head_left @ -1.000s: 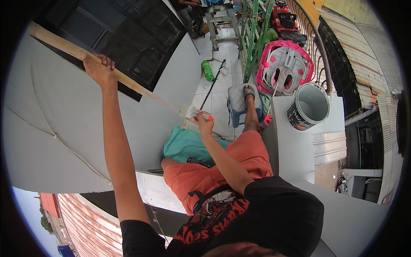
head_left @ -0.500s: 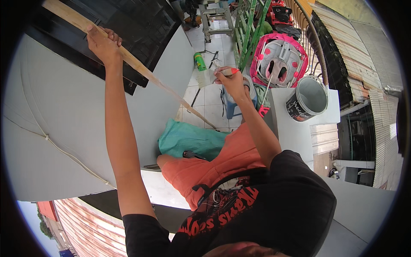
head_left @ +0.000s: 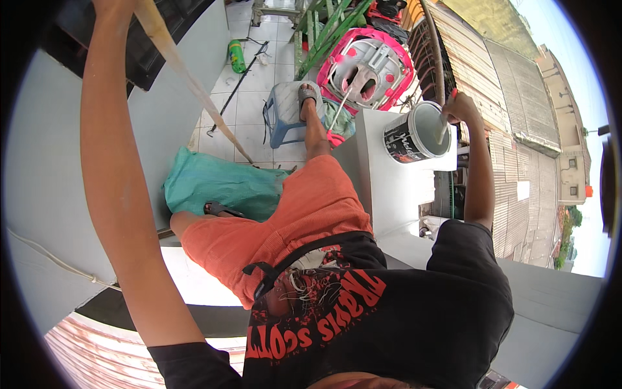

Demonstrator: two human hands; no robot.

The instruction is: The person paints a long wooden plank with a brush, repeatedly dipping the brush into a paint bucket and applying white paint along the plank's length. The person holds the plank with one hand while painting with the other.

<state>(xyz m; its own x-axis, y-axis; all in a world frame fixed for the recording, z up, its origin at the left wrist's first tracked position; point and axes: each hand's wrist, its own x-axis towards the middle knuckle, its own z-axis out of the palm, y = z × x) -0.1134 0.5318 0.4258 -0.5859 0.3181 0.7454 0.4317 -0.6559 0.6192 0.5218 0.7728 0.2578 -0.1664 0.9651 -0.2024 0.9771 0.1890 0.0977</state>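
At the top edge, my left hand (head_left: 114, 6) is partly cut off, its fingers mostly out of view. It stays against the long wooden pole (head_left: 188, 78), which it gripped in the earlier frame. The pole slants down to the tiled floor beside the green sack. On the right, my right hand (head_left: 461, 109) is closed around a paintbrush (head_left: 443, 131). The brush points down inside the mouth of a black-and-white paint bucket (head_left: 403, 141). That bucket stands on a white ledge (head_left: 382, 188), and how deep the bristles reach is hard to see.
One foot rests on a blue-grey plastic stool (head_left: 285, 107); the other is by the green sack (head_left: 220, 181). A pink-and-grey baby walker (head_left: 366, 68), a green ladder (head_left: 324, 39) and a green bottle (head_left: 236, 57) lie beyond. A railing (head_left: 435, 39) borders the right, above roofs.
My right hand has swung right with the paintbrush, from over the floor to inside the bucket. The view has shifted right, so my left hand now sits at the top edge.
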